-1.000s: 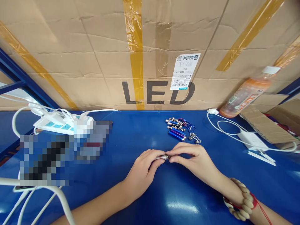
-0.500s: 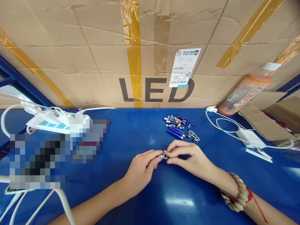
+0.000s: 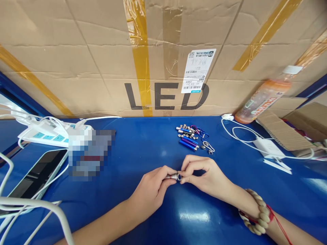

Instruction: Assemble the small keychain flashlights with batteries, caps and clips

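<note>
Above the blue tabletop (image 3: 143,139), my left hand (image 3: 153,187) is closed on a small silver mini flashlight (image 3: 174,177), with a ridged front and a hint of red on its side. Its dark round end faces right. My right hand (image 3: 201,173) pinches at that end with thumb and fingertips; whether a tiny part sits between them is hidden. Beyond the hands lie several blue and purple metal tubes (image 3: 189,143), several button cells (image 3: 195,137), coloured carabiner clips (image 3: 204,136) and a silver clip (image 3: 209,146).
A large cardboard box (image 3: 102,68) stands along the back. To the left are a power strip (image 3: 48,136), a phone (image 3: 38,173) and loose white cables (image 3: 60,217). On the right are a charger (image 3: 269,148), an orange drink bottle (image 3: 263,98) and an open carton (image 3: 283,129).
Both hands have lowered slightly, and more of the silver mini flashlight shows between them. My right fingers remain at its end. The whole view has shifted a little.
</note>
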A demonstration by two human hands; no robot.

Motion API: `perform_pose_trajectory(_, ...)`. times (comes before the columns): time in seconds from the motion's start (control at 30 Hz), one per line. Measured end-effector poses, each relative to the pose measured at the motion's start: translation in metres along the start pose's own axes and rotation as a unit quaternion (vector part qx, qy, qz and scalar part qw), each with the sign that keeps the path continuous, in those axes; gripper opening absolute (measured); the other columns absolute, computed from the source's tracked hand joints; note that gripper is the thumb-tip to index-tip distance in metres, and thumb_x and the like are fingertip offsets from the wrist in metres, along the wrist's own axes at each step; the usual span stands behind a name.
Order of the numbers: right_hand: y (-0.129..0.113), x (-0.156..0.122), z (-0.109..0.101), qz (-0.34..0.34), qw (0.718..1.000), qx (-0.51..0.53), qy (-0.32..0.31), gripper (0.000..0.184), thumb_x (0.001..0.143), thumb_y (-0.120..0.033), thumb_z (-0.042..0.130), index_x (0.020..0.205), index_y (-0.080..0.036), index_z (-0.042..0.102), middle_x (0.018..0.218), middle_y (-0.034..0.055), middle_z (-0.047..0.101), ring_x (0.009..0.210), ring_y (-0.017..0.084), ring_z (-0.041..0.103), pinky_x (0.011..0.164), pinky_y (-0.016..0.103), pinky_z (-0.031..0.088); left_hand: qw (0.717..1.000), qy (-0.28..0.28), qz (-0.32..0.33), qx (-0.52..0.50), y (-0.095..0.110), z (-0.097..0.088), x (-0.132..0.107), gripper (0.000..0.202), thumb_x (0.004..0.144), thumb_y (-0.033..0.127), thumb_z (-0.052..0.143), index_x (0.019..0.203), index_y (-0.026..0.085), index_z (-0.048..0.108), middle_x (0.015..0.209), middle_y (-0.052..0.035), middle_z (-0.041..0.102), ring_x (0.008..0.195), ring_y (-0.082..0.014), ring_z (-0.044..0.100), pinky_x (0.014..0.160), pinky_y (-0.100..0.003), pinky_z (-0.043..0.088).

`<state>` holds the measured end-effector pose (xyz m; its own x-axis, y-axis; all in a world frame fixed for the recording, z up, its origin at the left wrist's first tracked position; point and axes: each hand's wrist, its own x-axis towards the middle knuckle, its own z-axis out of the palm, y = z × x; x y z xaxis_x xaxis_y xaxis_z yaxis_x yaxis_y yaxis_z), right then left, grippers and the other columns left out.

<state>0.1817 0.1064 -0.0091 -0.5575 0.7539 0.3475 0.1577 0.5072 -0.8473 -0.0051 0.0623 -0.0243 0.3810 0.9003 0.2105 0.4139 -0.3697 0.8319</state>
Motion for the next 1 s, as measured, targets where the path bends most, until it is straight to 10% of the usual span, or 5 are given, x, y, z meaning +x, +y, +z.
perform_pose_trajectory(0.83, -0.004, 0.003, -0.003, 0.054, 0.998, 0.017, 0.000, 0.025, 0.078, -0.032, 0.067, 0.098, -0.018, 0.068, 0.083, 0.0047, 0.062, 0.070, 0.010, 0.058, 0.056, 0.018, 0.048, 0.995, 0.010, -0.096, -0.038, 0.009, -0.004, 0.005, 0.024, 0.092, 0.033, 0.036, 0.099, 0.018, 0.053, 0.069, 0.0017, 0.054, 0.062, -0.0089, 0.050, 0.060, -0.019, 0.040)
perform_pose_trajectory(1.0, 0.001, 0.004, -0.017, 0.052, 0.980, -0.184, 0.058, 0.029, 0.082, -0.039, 0.061, 0.105, -0.023, 0.065, 0.093, 0.0043, 0.063, 0.076, 0.012, 0.059, 0.061, 0.021, 0.049, 0.989, 0.029, -0.135, -0.048, 0.011, -0.005, 0.006, 0.026, 0.091, 0.039, 0.038, 0.101, 0.019, 0.052, 0.069, 0.0009, 0.053, 0.064, -0.0098, 0.051, 0.058, -0.019, 0.039)
